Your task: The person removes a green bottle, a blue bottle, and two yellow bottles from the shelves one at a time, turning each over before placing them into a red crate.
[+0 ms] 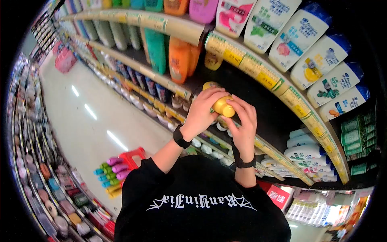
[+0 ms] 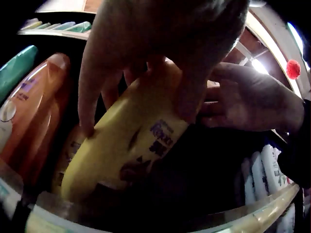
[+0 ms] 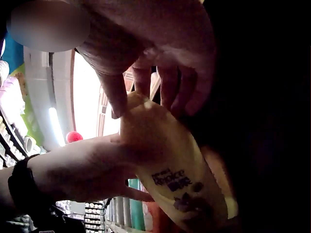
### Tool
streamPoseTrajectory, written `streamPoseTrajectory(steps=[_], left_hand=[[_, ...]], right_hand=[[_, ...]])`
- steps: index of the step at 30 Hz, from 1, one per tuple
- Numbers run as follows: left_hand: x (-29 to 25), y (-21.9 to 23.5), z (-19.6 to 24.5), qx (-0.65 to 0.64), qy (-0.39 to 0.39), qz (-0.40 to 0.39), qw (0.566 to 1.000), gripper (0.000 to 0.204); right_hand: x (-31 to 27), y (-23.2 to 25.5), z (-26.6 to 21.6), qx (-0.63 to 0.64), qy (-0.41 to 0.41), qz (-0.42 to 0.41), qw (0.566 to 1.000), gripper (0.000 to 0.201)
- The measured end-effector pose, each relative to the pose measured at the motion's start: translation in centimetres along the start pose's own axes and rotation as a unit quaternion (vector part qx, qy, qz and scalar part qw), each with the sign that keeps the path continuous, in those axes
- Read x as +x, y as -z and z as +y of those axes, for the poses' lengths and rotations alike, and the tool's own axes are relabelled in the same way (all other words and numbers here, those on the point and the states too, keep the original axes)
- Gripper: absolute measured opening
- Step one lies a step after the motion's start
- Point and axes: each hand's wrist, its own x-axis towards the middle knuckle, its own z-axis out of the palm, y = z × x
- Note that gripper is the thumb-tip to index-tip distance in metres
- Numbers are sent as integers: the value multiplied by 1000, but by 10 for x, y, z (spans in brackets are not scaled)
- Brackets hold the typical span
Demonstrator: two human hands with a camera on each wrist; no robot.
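Observation:
A yellow shampoo bottle (image 1: 224,106) with "Rejoice" lettering is between both hands in front of the shelf. My left hand (image 1: 202,111) grips its body, thumb on one side and fingers on the other, as the bottle (image 2: 131,131) shows in the left wrist view. At the cap end, my right hand (image 1: 244,122) holds the top between thumb and fingers. In the right wrist view the bottle (image 3: 170,150) stands tilted, the right-hand fingers (image 3: 169,85) around its upper end. Part of the bottle's body is hidden behind the left hand in the head view.
Another yellow bottle (image 1: 213,60) stands on the dark shelf, beside orange bottles (image 1: 180,60) and a teal one (image 1: 156,50). White bottles with blue caps (image 1: 298,36) line the shelf above. A red basket (image 1: 133,158) with colourful bottles is on the aisle floor (image 1: 88,117).

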Motion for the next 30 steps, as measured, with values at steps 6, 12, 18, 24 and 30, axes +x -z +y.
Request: streamPoseTrajectory(steps=[6, 12, 18, 24, 30], left_hand=[[-66, 0, 53, 74, -33, 80, 993, 57], [-128, 27, 83, 140, 70, 93, 983, 57], [-198, 70, 110, 202, 174, 111, 957, 51], [-269, 119, 142, 224, 225, 86, 944, 48], [-341, 167, 182, 227, 252, 78, 938, 48]], right_hand=[[-56, 30, -25, 47, 45, -41, 997, 44], [-68, 23, -53, 136, 100, -137, 976, 45], [-82, -9, -89, 211, 169, -259, 927, 44], [-107, -32, -142, 284, 209, -345, 870, 44], [-148, -49, -216, 300, 267, -337, 851, 37]])
